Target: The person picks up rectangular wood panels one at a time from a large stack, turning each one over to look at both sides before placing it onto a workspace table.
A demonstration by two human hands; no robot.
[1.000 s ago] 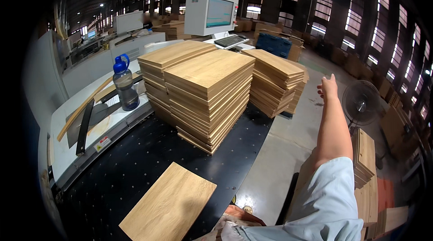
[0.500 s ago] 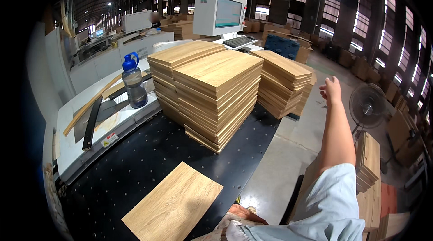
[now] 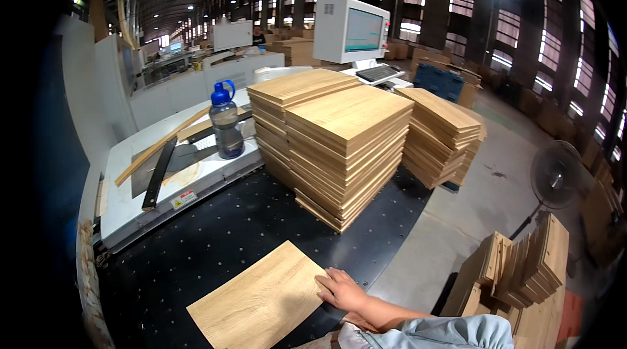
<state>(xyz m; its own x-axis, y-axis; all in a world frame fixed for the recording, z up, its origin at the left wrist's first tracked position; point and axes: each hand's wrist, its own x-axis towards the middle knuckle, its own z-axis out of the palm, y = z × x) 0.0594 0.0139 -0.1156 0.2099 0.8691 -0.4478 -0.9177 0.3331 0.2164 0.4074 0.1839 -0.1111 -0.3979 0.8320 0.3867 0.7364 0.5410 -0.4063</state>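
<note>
A rectangular wood-grain board (image 3: 258,297) lies flat on the black dotted worktable (image 3: 176,251) near my body. My right hand (image 3: 343,290) reaches in from the lower right and rests on the board's right edge. Its fingers are stretched over the top face, somewhat apart, and do not wrap round the board. My left hand is out of view. Farther along the table stands a tall stack of similar boards (image 3: 349,114), with a second stack (image 3: 441,133) behind it to the right.
Left of the table, a white machine bed (image 3: 130,218) carries a blue-capped water bottle (image 3: 227,127) and a black bar (image 3: 160,176). A white computer terminal (image 3: 333,32) stands behind the stacks. At right are a floor fan (image 3: 555,176) and more boards (image 3: 532,264).
My right hand has come down from being stretched out at the right, over the floor, onto the board's right edge. The view has shifted, so the stacks appear farther right.
</note>
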